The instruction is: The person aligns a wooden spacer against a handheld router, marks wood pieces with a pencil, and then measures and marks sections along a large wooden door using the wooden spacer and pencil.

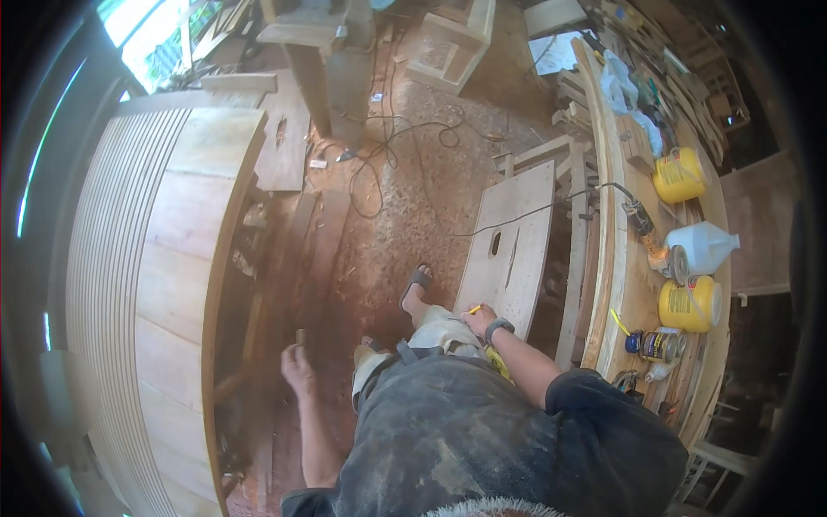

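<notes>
My left hand point(298, 372) is closed around a small block of wood point(301, 337), held out over the floor between the slatted panel and my legs. My right hand point(479, 321) is near my right thigh, its fingers closed on a short yellow stick point(475, 308) whose exact kind is too small to make out. A dark watch point(499, 327) is on that wrist. Something yellow point(497, 360) shows at my hip, partly hidden by the right forearm. Beyond the right hand leans a wooden board point(508, 246) with an oval slot.
To the left stands a large wooden panel point(177, 284) with grooved slats. A workbench point(616, 284) on the right carries yellow tubs point(689, 303), an angle grinder point(652, 239), a translucent jug point(702, 247) and cans. Cables point(388, 146) trail over the dusty floor, near wooden furniture frames point(452, 52).
</notes>
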Demonstrator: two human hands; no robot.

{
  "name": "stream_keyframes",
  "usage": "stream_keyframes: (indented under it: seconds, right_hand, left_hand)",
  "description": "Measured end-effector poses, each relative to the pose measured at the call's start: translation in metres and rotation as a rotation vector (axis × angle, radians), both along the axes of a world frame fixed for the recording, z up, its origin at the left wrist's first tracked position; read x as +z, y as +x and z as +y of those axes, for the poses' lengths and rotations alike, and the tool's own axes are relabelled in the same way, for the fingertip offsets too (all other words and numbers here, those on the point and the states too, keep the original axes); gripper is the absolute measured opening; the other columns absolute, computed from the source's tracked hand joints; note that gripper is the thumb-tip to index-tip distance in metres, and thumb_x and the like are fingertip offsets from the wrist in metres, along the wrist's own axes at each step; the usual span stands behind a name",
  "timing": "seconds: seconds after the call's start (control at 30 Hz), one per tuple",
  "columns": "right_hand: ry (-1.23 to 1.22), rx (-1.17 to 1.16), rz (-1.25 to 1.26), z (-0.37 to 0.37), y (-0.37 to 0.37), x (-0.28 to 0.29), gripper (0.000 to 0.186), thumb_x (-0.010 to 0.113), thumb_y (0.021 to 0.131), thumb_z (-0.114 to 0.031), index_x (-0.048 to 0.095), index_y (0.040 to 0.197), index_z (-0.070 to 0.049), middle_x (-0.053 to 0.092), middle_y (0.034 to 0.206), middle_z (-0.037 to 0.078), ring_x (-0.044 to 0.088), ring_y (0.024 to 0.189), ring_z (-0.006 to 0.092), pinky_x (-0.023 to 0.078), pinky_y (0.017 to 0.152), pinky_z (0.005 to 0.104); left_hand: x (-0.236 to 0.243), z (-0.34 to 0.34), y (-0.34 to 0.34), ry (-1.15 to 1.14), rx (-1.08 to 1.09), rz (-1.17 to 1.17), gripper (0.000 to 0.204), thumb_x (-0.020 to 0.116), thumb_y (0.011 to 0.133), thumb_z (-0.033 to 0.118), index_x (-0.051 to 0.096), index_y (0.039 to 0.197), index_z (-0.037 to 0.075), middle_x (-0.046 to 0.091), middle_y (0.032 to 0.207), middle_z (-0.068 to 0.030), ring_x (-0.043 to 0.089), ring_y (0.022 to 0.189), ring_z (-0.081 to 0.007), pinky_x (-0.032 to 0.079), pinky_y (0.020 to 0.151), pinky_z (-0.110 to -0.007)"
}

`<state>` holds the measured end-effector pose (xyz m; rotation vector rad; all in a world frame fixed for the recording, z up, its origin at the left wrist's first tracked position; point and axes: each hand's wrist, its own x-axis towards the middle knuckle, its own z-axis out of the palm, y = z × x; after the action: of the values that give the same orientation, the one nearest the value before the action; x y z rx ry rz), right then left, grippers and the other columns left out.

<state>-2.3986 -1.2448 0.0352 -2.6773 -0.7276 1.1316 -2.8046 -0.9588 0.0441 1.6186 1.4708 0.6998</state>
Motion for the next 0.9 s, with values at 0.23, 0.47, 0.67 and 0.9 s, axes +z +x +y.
stream_keyframes:
  seconds: [0.23, 0.47, 0.67, 0.9]
  right_hand:
    - [0.042, -0.091, 0.084, 0.001, 0.061, -0.004, 0.037, 0.056, 0.088, -0.040, 0.073, 0.094, -0.008, 0.074, 0.096, 0.019, 0.069, 0.096, 0.0377, 0.053, 0.090, 0.0447]
    - [0.128, -0.153, -0.025, 0.018, 0.170, -0.050, 0.027, 0.061, 0.095, -0.032, 0.072, 0.090, -0.008, 0.073, 0.076, 0.010, 0.070, 0.070, 0.0194, 0.056, 0.065, 0.0367]
    - [0.355, -0.519, 0.305, 0.040, 0.225, -0.044, 0.024, 0.061, 0.095, -0.021, 0.070, 0.101, 0.001, 0.072, 0.083, 0.007, 0.067, 0.070, 0.0137, 0.054, 0.063, 0.0281]
    - [0.320, -0.652, 0.395, 0.051, 0.238, -0.035, 0.026, 0.066, 0.092, -0.019, 0.069, 0.106, 0.003, 0.072, 0.084, 0.008, 0.067, 0.069, 0.0139, 0.055, 0.064, 0.0269]
  left_hand:
    - [-0.039, -0.001, 0.126, -0.197, -0.140, 0.101, 0.019, 0.064, 0.094, 0.016, 0.069, 0.103, 0.000, 0.071, 0.089, -0.0149, 0.068, 0.083, -0.0257, 0.053, 0.079, -0.038]
    - [0.000, 0.058, 0.225, -0.037, -0.290, 0.116, 0.019, 0.066, 0.093, 0.020, 0.069, 0.094, 0.001, 0.069, 0.078, -0.0146, 0.066, 0.070, -0.0243, 0.051, 0.066, -0.038]
    - [0.035, 0.117, 0.301, -0.305, -0.095, -0.052, 0.033, 0.067, 0.096, 0.027, 0.069, 0.113, -0.002, 0.068, 0.091, -0.0059, 0.062, 0.077, -0.0118, 0.055, 0.065, -0.030]
    - [0.020, 0.135, 0.347, -0.453, -0.046, -0.116, 0.034, 0.070, 0.096, 0.025, 0.067, 0.119, -0.001, 0.067, 0.093, -0.0024, 0.062, 0.077, -0.0096, 0.055, 0.068, -0.028]
